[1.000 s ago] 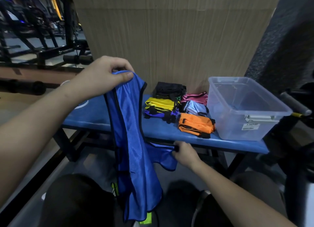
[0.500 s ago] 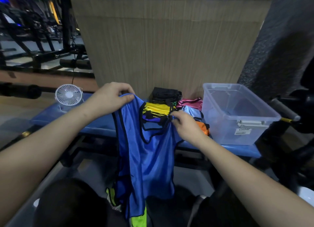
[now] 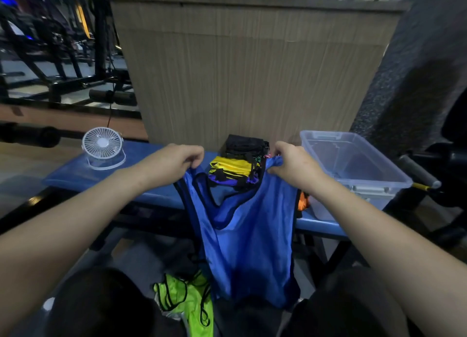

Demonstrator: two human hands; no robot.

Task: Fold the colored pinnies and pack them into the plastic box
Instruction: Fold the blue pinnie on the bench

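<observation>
Now, in the head view:
Left hand [image 3: 174, 163]: its grip pinches the left shoulder strap of the blue pinny [image 3: 249, 238], fingers curled down over the fabric.
Right hand [image 3: 294, 166]: its grip pinches the right shoulder strap, knuckles up, level with the other hand.
Blue pinny: held up by both straps and spread between the hands, in front of the blue padded surface [image 3: 151, 187]; the neckline dips in a V, and the hem hangs down to the person's lap.
Folded pinnies [image 3: 237, 168]: a small stack on the surface behind the held one, black at the back, then yellow, with purple under it; an orange one [image 3: 302, 201] peeks out at the blue pinny's right edge.
Plastic box [image 3: 353, 170]: clear, lidless, standing on the right end of the surface, just beside the folded stack; I cannot tell whether anything lies inside.
Neon green pinny [image 3: 187, 301]: crumpled low between the person's knees, left of the blue hem.
Fan [image 3: 103, 147]: small and white, on the left end of the surface, well apart from the stack.
Wall panel [image 3: 252, 71]: wood-grain, right behind the surface.
</observation>
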